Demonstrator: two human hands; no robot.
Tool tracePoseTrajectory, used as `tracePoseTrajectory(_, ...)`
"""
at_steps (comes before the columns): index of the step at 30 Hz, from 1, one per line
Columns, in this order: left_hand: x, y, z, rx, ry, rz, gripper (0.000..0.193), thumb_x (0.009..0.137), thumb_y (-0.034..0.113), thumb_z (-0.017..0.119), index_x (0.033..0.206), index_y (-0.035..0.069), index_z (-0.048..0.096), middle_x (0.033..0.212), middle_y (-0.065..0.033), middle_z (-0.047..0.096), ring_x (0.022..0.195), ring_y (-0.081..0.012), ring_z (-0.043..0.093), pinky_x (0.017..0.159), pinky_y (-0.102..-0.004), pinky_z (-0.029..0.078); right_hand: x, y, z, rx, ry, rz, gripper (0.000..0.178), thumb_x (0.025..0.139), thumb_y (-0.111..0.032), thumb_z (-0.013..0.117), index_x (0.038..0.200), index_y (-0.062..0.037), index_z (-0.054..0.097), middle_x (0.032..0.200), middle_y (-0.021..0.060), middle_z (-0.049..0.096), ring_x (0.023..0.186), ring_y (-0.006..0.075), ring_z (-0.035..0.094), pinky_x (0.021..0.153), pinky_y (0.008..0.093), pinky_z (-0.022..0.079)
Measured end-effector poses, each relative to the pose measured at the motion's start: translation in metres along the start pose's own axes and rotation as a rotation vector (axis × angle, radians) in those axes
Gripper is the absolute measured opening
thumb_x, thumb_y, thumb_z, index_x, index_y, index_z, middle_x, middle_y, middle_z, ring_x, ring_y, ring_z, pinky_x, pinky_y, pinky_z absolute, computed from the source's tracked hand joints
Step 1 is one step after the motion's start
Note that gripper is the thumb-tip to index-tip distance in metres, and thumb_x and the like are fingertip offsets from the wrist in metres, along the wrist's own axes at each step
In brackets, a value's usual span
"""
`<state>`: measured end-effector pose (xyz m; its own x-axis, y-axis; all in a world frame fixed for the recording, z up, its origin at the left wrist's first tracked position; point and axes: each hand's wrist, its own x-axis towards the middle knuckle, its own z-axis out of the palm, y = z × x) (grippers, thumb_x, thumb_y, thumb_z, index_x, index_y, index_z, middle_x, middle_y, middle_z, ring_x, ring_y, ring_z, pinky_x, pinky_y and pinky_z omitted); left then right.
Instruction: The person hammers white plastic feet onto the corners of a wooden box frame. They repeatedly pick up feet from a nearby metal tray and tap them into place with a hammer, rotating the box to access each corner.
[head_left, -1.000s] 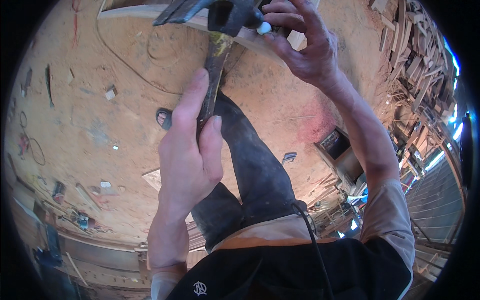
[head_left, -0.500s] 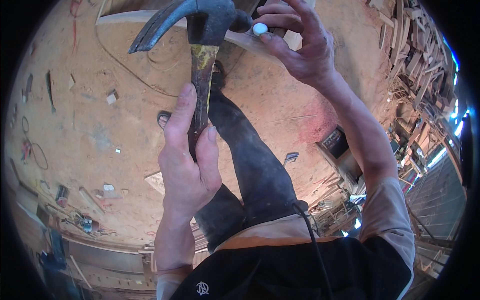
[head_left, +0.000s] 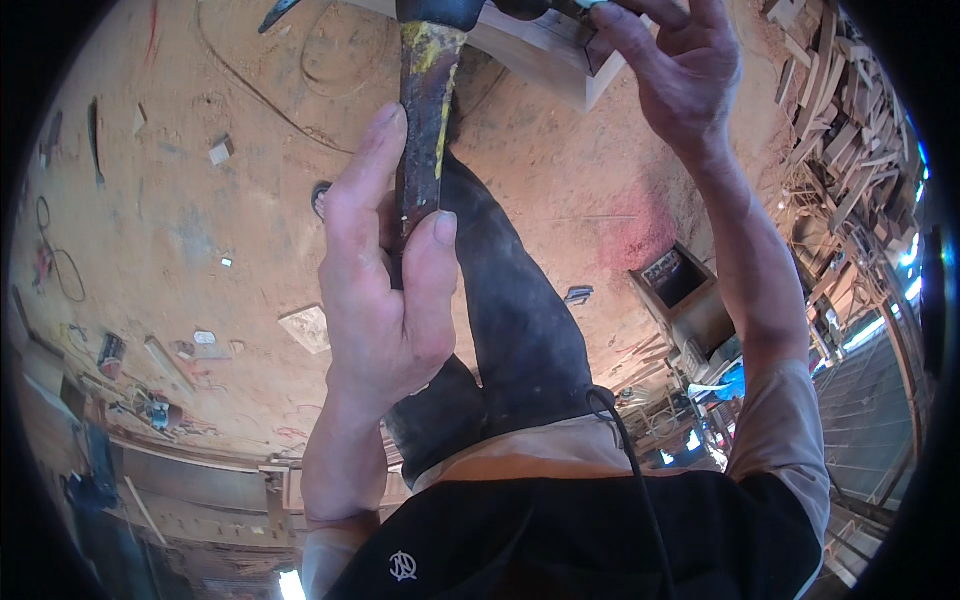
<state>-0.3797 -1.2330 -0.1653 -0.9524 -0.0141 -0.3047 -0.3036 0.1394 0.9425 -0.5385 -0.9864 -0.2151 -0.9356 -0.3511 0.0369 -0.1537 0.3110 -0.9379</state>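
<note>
A claw hammer [head_left: 428, 120] with a worn, yellow-flecked handle stands upright in front of me. My left hand [head_left: 385, 290] is wrapped round the lower handle, thumb and fingers along its sides. Most of the hammer's head is cut off by the top edge. At upper right, my right hand [head_left: 690, 85] pinches a small white round thing [head_left: 588, 3] between thumb and finger, close to the hammer's striking face. Only a sliver of this white thing shows. Beyond both hands lies a pale wooden workpiece [head_left: 560, 70] with a squared end.
A pile of wood offcuts [head_left: 830, 130] lies at the right. Below it stands an open wooden box [head_left: 680, 285]. A cable [head_left: 250, 90] curls over the dusty floor at upper left. A square board scrap [head_left: 305, 328] lies by my left wrist.
The hammer has risen in the picture, so its head now runs off the top edge. My right hand has moved up and right with the white thing. More of the wooden workpiece's end shows.
</note>
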Motion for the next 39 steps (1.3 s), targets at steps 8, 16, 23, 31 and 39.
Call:
tracePoseTrajectory(8, 0.001, 0.000, -0.004, 0.037, -0.004, 0.047, 0.060, 0.103, 0.002, 0.052, 0.158, -0.004, 0.028, 0.112, -0.0183, 0.061, 0.082, -0.0136, 0.059, 0.069, -0.0258, 0.049, 0.000, -0.005, -0.001, -0.199, -0.067, 0.025, 0.076, 0.089, 0.002, 0.076, 0.156, 0.0006, 0.039, 0.106, 0.0104, 0.077, 0.119, 0.0211, 0.068, 0.111, 0.0392, 0.046)
tracePoseTrajectory(16, 0.002, 0.001, -0.007, 0.115, -0.037, 0.131, 0.060, 0.103, 0.001, 0.052, 0.158, -0.005, 0.029, 0.121, -0.0221, 0.062, 0.096, -0.0183, 0.064, 0.080, -0.0291, 0.054, -0.002, -0.006, -0.001, -0.415, -0.125, -0.135, 0.074, 0.089, -0.001, 0.080, 0.153, 0.0003, 0.043, 0.105, 0.0096, 0.078, 0.113, 0.0190, 0.070, 0.099, 0.0346, 0.054)
tracePoseTrajectory(23, 0.007, 0.010, -0.004, 0.159, -0.170, 0.150, 0.058, 0.103, 0.001, 0.054, 0.156, -0.007, 0.034, 0.154, -0.0306, 0.045, 0.141, -0.0321, 0.052, 0.113, -0.0380, 0.046, -0.002, -0.003, 0.000, -0.302, -0.137, -0.081, 0.079, 0.088, -0.002, 0.082, 0.156, -0.0020, 0.041, 0.106, 0.0118, 0.077, 0.105, 0.0168, 0.070, 0.082, 0.0300, 0.056)
tracePoseTrajectory(31, 0.011, 0.015, -0.001, 0.215, -0.115, 0.205, 0.056, 0.103, 0.000, 0.053, 0.156, -0.008, 0.034, 0.152, -0.0273, 0.047, 0.130, -0.0288, 0.059, 0.110, -0.0360, 0.047, -0.002, -0.005, 0.000, -0.335, -0.121, -0.095, 0.083, 0.086, 0.003, 0.079, 0.157, -0.0023, 0.038, 0.110, 0.0131, 0.076, 0.097, 0.0160, 0.073, 0.078, 0.0291, 0.056)
tracePoseTrajectory(39, 0.013, 0.022, 0.005, 0.240, -0.114, 0.169, 0.058, 0.100, -0.001, 0.057, 0.154, -0.010, 0.038, 0.146, -0.0331, 0.055, 0.127, -0.0414, 0.065, 0.099, -0.0432, 0.055, -0.005, 0.003, -0.008, -0.354, -0.130, -0.110, 0.092, 0.080, -0.009, 0.088, 0.157, -0.0036, 0.038, 0.133, 0.0193, 0.066, 0.115, 0.0285, 0.069, 0.093, 0.0399, 0.055)
